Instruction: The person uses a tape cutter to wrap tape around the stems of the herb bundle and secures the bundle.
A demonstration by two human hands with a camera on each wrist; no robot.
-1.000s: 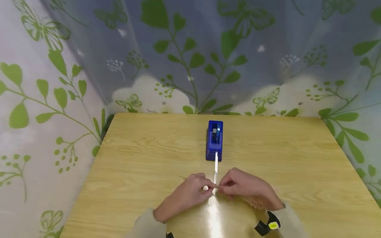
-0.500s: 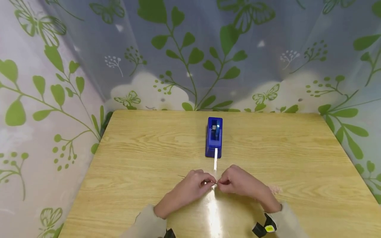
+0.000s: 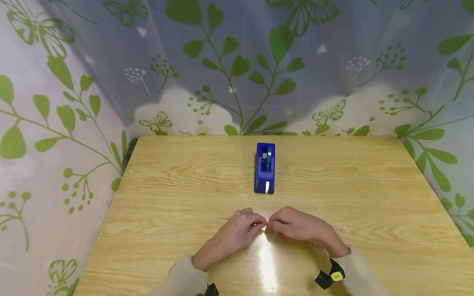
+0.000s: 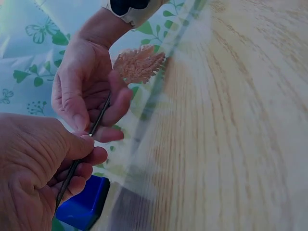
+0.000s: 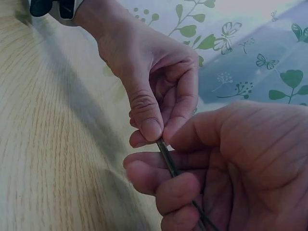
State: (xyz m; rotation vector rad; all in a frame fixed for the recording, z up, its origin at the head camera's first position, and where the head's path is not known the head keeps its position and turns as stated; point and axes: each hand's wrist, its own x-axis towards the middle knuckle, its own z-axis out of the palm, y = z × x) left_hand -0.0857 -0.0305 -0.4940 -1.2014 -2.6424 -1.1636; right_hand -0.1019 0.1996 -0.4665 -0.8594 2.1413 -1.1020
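A thin dark flower stem (image 5: 167, 159) runs between the two hands, over the table. My left hand (image 3: 237, 230) pinches it between thumb and finger, and its thin end (image 3: 224, 218) sticks out on the left. The right hand (image 3: 300, 224) holds the stem close beside the left fingertips, its fingers curled round it in the right wrist view. Past the right wrist shows the pink, feathery flower head (image 4: 139, 64). Ahead of the hands stands a blue tape dispenser (image 3: 265, 174) with a short bright strip of tape (image 3: 267, 188) at its front.
The wood-grain table (image 3: 177, 176) has a back edge along a patterned curtain (image 3: 237, 107) with green leaves and butterflies. A bright lamp reflection (image 3: 266, 267) lies on the tabletop near the front. Both wrists wear dark straps (image 3: 326, 279).
The bright strip running from the dispenser toward the hands has shortened to a small piece at the dispenser. The hands have shifted slightly and keep their grip; the view tilts a little.
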